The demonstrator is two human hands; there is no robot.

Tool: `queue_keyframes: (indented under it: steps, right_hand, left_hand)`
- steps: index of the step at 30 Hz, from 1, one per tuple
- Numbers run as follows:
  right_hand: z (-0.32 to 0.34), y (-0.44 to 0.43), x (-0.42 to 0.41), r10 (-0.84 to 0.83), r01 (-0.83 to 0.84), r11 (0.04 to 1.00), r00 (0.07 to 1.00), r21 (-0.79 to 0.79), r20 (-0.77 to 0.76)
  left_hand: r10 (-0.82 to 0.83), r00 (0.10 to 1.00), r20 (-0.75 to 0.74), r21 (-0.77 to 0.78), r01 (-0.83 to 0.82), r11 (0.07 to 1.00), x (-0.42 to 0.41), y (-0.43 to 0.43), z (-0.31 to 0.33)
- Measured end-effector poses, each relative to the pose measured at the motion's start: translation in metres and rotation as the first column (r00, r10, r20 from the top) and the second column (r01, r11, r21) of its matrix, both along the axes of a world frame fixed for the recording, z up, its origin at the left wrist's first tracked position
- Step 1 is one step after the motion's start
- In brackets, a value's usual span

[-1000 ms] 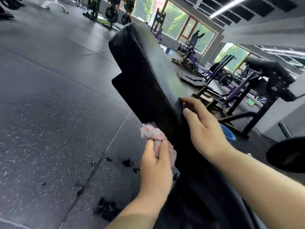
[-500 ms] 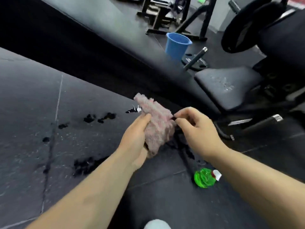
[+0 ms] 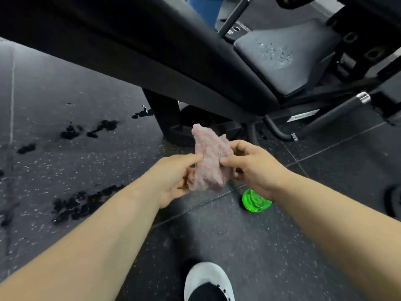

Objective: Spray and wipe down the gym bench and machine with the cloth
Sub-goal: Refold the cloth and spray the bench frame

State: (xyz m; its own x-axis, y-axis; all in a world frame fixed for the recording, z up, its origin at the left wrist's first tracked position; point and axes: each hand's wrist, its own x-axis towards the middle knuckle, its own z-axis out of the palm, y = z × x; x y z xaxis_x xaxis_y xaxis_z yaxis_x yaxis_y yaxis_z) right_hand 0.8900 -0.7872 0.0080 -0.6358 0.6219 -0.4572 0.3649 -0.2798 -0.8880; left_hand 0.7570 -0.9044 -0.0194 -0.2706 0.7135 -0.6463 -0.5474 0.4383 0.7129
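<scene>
Both hands hold the fuzzy pink and white cloth (image 3: 209, 161) up in the air. The left hand (image 3: 173, 179) pinches its left side between thumb and fingers. The right hand (image 3: 253, 170) grips its right edge, fingers curled around it. The cloth stands tall, long way pointing up and away from the fingers, with its top corner poking above them.

The long black padded bench (image 3: 134, 40) is up ahead, beyond the fingertips, slanting down to the right. The small black seat pad (image 3: 282, 57), dotted with wet drops, is ahead and to the right, so the right hand is nearer to it. The round green spray bottle (image 3: 256, 200) sits on the floor just under the right hand.

Half a second ago the right hand was only touching the cloth's edge. Now it has taken a firm hold, and the bench looks closer.
</scene>
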Motion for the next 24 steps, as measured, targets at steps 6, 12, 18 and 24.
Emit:
queue_keyframes:
  steps: [6,12,18,24]
  right_hand:
    - [-0.04,0.012,0.008,0.068,-0.055,0.992,0.992,-0.117,0.105]
    - [-0.073,0.014,0.018,-0.132,0.125,0.99,0.982,0.064,0.133]
    - [-0.061,0.028,0.024,-0.179,0.105,0.88,0.977,0.463,0.119]
    - [-0.043,0.034,0.02,-0.008,0.012,0.999,0.992,0.035,-0.126]
  left_hand:
    - [0.133,0.99,-0.043,0.258,-0.118,0.959,0.006,0.013,-0.028]
    - [0.102,0.93,-0.352,0.31,0.013,0.951,0.015,0.019,-0.04]
    - [0.19,0.954,-0.232,0.116,-0.167,0.979,0.02,0.026,-0.054]
    - [-0.212,0.962,0.17,-0.004,0.216,0.976,0.039,0.02,-0.068]
